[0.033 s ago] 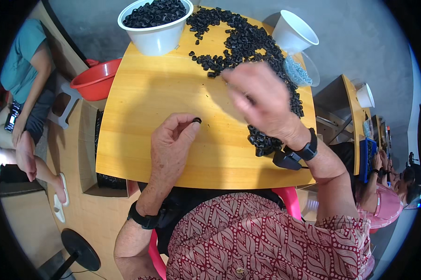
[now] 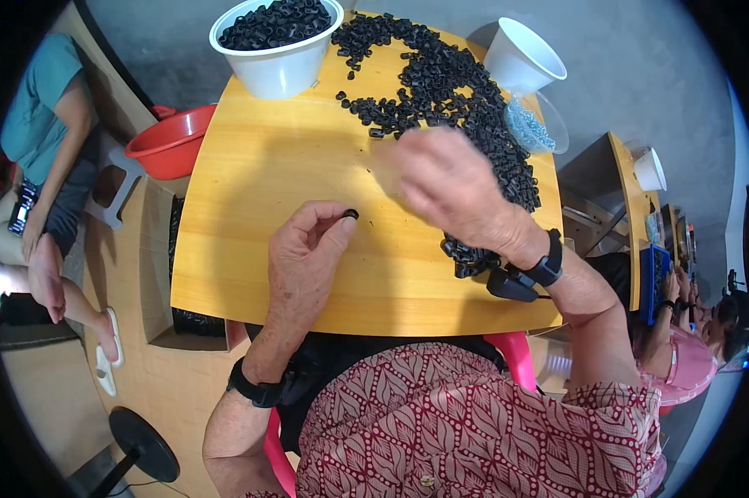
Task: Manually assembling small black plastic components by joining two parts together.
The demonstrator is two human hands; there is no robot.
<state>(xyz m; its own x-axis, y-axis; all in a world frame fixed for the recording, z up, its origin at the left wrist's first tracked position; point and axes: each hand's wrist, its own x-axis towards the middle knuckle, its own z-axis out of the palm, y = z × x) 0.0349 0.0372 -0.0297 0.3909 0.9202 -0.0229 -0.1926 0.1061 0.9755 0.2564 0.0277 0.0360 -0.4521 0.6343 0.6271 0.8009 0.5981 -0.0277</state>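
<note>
Between the thumb and forefinger of my left hand (image 2: 304, 249) is a small black ring-shaped piece (image 2: 350, 214), held just above the yellow table (image 2: 250, 166). My right hand (image 2: 445, 178) hovers over the middle right of the table, its fingers smeared by motion. Whether anything is in those fingers does not show. A large spread of small black tubular pieces (image 2: 453, 70) covers the far and right parts of the tabletop, partly hidden behind my right hand. A smaller cluster of the same pieces (image 2: 467, 259) lies below my right wrist.
At the far left stands a white tub (image 2: 279, 73) heaped with black pieces. A white bucket (image 2: 524, 56) and a clear dish of small shiny parts (image 2: 531, 126) stand far right. A red basin (image 2: 171, 141) is left of the table. One person (image 2: 46, 124) sits left, another (image 2: 686, 365) right.
My right hand has shifted slightly toward me and to the left, away from the spread of black pieces. My left hand and its ring-shaped piece have stayed put.
</note>
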